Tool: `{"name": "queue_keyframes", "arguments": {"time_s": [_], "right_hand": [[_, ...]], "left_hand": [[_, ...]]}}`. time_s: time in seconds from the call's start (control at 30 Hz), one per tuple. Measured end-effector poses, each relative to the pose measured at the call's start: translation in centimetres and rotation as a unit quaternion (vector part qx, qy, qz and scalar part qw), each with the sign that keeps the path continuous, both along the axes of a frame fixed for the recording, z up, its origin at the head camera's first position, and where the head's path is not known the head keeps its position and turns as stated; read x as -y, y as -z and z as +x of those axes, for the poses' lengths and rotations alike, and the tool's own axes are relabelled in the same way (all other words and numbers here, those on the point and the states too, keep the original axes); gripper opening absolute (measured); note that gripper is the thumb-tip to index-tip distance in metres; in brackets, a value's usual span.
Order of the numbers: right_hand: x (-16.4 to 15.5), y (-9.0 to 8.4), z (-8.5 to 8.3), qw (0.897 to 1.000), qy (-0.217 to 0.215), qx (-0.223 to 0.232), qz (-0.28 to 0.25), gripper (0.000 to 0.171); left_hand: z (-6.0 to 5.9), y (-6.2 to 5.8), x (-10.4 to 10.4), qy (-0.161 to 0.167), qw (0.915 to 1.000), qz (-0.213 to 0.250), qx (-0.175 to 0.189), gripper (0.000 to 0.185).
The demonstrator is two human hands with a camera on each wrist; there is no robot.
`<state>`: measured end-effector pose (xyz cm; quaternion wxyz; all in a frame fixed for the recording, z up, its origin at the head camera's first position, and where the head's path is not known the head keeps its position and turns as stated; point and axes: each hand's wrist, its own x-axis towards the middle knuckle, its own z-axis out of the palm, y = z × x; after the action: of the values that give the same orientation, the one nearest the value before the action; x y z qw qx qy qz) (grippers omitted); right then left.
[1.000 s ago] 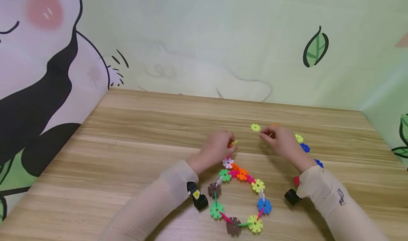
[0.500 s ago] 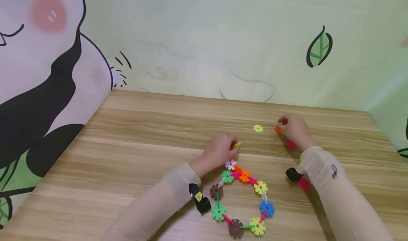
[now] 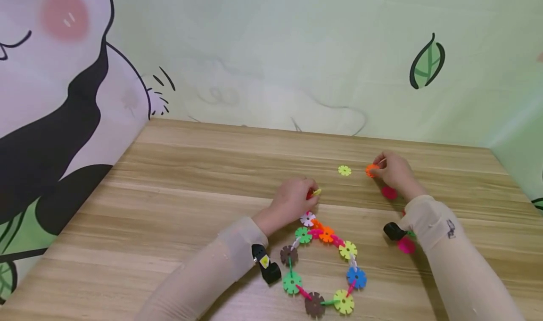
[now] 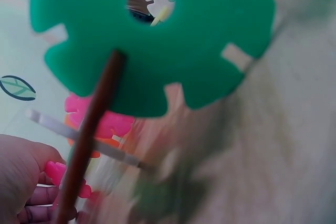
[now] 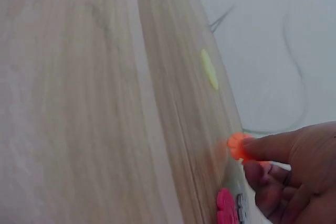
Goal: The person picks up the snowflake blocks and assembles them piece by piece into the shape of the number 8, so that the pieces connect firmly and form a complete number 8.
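My left hand [image 3: 292,198] pinches a pink notched disc [image 4: 55,171] at the upper end of a chain of slotted plastic discs. A yellow disc edge [image 3: 317,192] pokes out past its fingertips. The chain lies looped on the table below that hand, with a blue disc [image 3: 356,278] at its right and a brown disc [image 3: 315,305] at the bottom. A big green disc [image 4: 157,56] fills the upper left wrist view, partly covering what the fingers grip. Farther right, my right hand [image 3: 394,172] holds an orange slotted disc [image 5: 239,146] between thumb and fingertips.
A loose yellow disc [image 3: 344,170] lies on the wooden table [image 3: 191,170], left of the right hand. Pink discs [image 3: 389,193] lie under and beside the right forearm, which partly covers other pieces. A printed wall [image 3: 254,66] stands behind the table's back edge.
The right hand has moved right and back, away from the left hand, and has taken hold of the orange disc, now turned face-on. The left hand stays with the chain's end.
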<state>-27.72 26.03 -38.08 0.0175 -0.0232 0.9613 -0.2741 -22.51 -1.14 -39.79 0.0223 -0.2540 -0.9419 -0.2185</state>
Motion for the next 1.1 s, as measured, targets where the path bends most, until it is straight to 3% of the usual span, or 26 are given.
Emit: {"name": "queue_keyframes", "arguments": {"time_s": [0.23, 0.4, 0.53, 0.7, 1.1], "right_hand": [[1.2, -0.3, 0.9, 0.993, -0.004, 0.007, -0.122, 0.025], [3.3, -0.4, 2.1, 0.975, -0.016, 0.020, -0.219, 0.029], [5.1, 0.1, 2.9, 0.958, -0.056, 0.067, -0.273, 0.031], [6.5, 1.2, 3.5, 0.938, -0.091, 0.128, -0.311, 0.033], [7.3, 1.8, 4.3, 0.923, -0.094, 0.140, -0.345, 0.030]], "left_hand": [[0.1, 0.0, -0.1, 0.002, 0.9999, 0.015, 0.006, 0.020], [0.2, 0.0, -0.1, -0.002, 0.9994, 0.025, 0.024, 0.021], [0.3, -0.1, -0.1, -0.003, 0.9989, 0.031, 0.034, 0.021], [0.3, -0.1, -0.1, -0.003, 0.9981, 0.045, 0.042, 0.021], [0.4, 0.3, -0.1, 0.002, 0.9965, 0.078, 0.031, 0.017]]}}
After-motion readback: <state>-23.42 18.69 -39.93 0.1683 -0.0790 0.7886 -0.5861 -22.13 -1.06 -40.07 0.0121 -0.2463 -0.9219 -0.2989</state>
